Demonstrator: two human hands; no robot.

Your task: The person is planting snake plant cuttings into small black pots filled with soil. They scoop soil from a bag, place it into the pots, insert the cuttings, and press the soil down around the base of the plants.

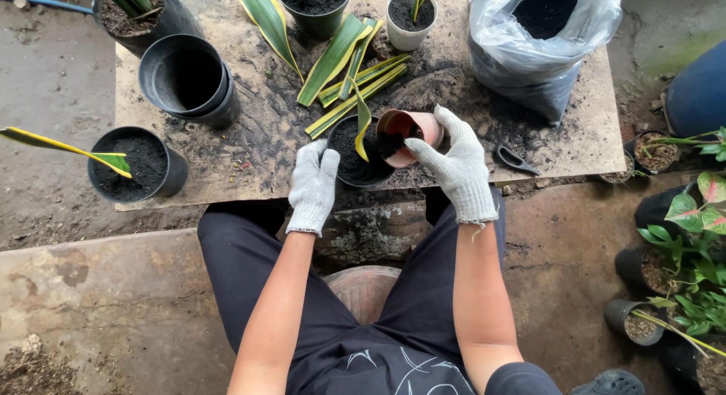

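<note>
- Dark-trousered knees sit closest, bare forearms reaching toward twelve o'clock.
- Left hand [312,185], in a white knit glove, curls against the rim of a black pot [355,154] holding soil and one yellow-edged leaf cutting [362,125].
- Right hand [456,162], gloved too, grips a tilted pink pot [406,132] at the black pot's two o'clock; dark soil spills from its mouth into the black pot.
- Both pots sit near the board's [249,153] near edge.
- Loose leaf cuttings [355,81] lie at twelve o'clock.
- Clear soil bag [541,40] stands at two o'clock; stacked empty black pots [189,79] at ten.
</note>
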